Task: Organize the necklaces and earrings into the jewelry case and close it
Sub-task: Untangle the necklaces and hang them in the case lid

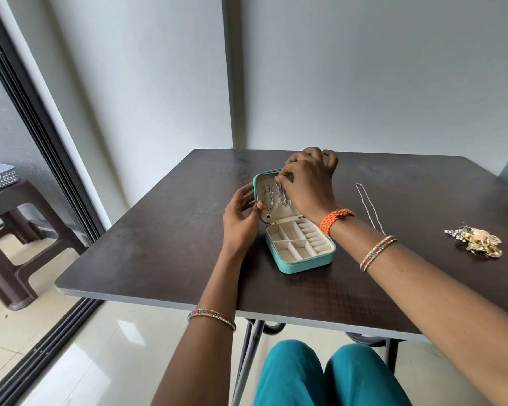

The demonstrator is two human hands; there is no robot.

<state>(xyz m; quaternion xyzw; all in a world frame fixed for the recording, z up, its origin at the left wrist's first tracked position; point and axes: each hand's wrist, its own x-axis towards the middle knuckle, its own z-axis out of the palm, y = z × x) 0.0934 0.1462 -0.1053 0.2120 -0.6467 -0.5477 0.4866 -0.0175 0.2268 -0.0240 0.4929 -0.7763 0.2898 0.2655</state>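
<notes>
A small teal jewelry case (294,266) stands open on the dark table (159,244), its cream tray of compartments facing me. Two thin chains hang inside the raised lid (260,180); the left necklace (268,200) ends in a small dark pendant. My right hand (308,183) pinches the top of the second necklace (282,194) against the lid's upper edge. My left hand (242,218) holds the lid's left side, thumb near the pendant chain. A third silver necklace (370,206) lies stretched on the table to the right. A heap of gold and pearl earrings (478,241) sits further right.
The table stands in a corner against white walls. A brown plastic stool (15,230) is on the floor at the left, beyond a sliding door frame (41,136). My knees in teal trousers (329,376) are under the table's near edge.
</notes>
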